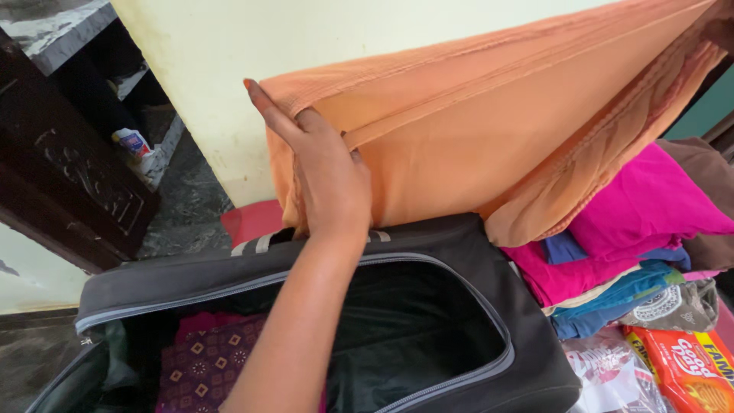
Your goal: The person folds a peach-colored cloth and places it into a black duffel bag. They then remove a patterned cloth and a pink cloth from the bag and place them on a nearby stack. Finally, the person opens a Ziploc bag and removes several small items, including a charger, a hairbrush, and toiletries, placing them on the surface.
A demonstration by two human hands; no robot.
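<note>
Nearest is the open black duffel bag (pixel 428 336) with a maroon patterned cloth (pixel 210 359) inside on the left. Just past its far rim, the left hand (pixel 325 180) pinches the near-left corner of a folded orange cloth (pixel 489 130), fingers flat on it. The cloth's long axis runs up to the far right corner, where the right hand (pixel 722 27) is mostly cut off, so can't tell its grip. Folded clothes (pixel 627 229) are stacked on the right.

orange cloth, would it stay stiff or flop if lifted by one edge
Probably floppy: the orange cloth sags and folds below the left hand. It seems light, since it hangs spread above the black bag. It may snag on the bag's zipper.
</note>
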